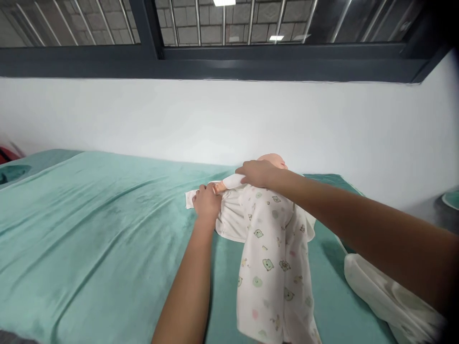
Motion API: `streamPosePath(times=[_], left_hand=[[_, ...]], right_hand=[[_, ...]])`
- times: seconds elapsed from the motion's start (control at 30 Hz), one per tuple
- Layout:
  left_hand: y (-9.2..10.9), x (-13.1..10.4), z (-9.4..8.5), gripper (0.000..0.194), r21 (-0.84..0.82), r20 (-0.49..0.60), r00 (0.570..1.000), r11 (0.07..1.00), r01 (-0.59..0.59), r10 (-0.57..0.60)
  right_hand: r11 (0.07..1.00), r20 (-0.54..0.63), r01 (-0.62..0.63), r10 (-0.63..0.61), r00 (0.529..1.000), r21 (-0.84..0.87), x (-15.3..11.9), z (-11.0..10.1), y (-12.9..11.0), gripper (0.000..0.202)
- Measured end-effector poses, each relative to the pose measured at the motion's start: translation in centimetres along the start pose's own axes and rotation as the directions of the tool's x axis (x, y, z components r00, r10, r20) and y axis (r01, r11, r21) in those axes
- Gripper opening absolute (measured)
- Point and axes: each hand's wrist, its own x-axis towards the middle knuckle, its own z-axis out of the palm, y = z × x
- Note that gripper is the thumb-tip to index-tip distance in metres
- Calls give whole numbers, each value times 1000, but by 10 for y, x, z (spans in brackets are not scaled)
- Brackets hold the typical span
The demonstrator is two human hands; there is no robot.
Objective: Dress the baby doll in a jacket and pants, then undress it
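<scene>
With 12 o'clock toward the wall [222,119] and the printed garment [272,253] as dial centre: doll [273,159] is on the bed [118,229], head at 12, mostly hidden by cloth and the right hand [257,173].

Right hand: just before 12, palm down, narrow. Fingers bent over the upper end of the white sleeve [232,182], holding it; thumb side not clear. Wrist overlaps part of the doll's head in view.

Left hand [207,203]: at 10, fingers curled, narrow gap at most. Touching the bare end of the doll's arm [218,187], which pokes out of the sleeve; can't tell if it's gripped or only steadied. White cloth end [190,199] sticks out past the left hand, on its 9 o'clock side.

Garment's plain white panel [232,222] spreads toward 10, printed part hangs toward 6. Bundled white cloth [383,291] at 4, apart from both hands. Window [229,62] past the wall at 12.
</scene>
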Motion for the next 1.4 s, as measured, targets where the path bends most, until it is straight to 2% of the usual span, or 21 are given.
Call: streamPosePath(times=[0.17, 0.33, 0.43, 0.5, 0.63, 0.73, 0.83, 0.9, 0.93, 1.0, 1.03, 1.07, 1.1, 1.17, 1.23, 1.33, 1.4], left_hand=[[-2, 3, 1, 31, -36, -3, 998, 998, 60, -61], [-1, 4, -5, 30, -58, -165, 975, 989, 139, -146], [2, 0, -10, 40, 28, -297, 952, 996, 89, -77], [5, -2, -9, 50, 93, -322, 947, 995, 42, -10], [10, -3, 0, 58, 129, -167, 977, 985, -113, 134], [12, -3, 5, 52, 118, -53, 975, 971, -209, 216], [10, -3, 5, 42, 125, -34, 984, 977, -172, 177], [7, -3, 4, 36, 128, -56, 990, 984, -122, 130], [5, -3, 3, 35, 127, -73, 991, 987, -98, 108], [2, -3, 3, 35, 122, -115, 991, 991, -54, 68], [1, -2, 3, 35, 120, -134, 990, 992, -32, 48], [0, -2, 3, 36, 123, -149, 988, 992, -15, 33], [0, -2, 3, 37, 131, -159, 987, 991, -5, 26], [2, -1, 4, 41, 161, -161, 986, 987, -5, 31], [4, -1, 5, 44, 193, -158, 986, 981, -20, 52], [6, -3, 4, 48, 203, -179, 981, 978, -39, 77], [7, -8, 1, 49, 155, -210, 972, 985, -72, 104]], right_hand=[[998, -67, 14, -10, 998, 54, -3, 4, 11, 30], [981, -89, 90, -76, 993, 174, 9, 16, 7, 32], [976, -55, 81, -71, 996, 201, 17, 20, -4, 34], [981, -35, 78, -73, 997, 179, 22, 23, -12, 36], [987, -51, 130, -126, 991, 97, 29, 30, -22, 36], [978, -112, 153, -138, 984, 142, 27, 36, -21, 39], [947, -250, 129, -53, 967, 295, 11, 40, -11, 43], [911, -359, 87, 70, 931, 402, -6, 46, 3, 40], [889, -408, 55, 153, 900, 454, -16, 52, 11, 38], [833, -483, -10, 332, 810, 554, -35, 69, 28, 38], [804, -497, -40, 404, 768, 593, -43, 81, 37, 38], [790, -500, -59, 442, 745, 610, -51, 94, 45, 40], [789, -497, -78, 456, 738, 609, -57, 108, 51, 40], [828, -488, -123, 434, 757, 546, -66, 135, 61, 42], [862, -494, -214, 448, 745, 459, -72, 156, 67, 45], [859, -499, -322, 497, 710, 398, -78, 171, 77, 46], [827, -472, -367, 549, 690, 425, -81, 174, 87, 47]])
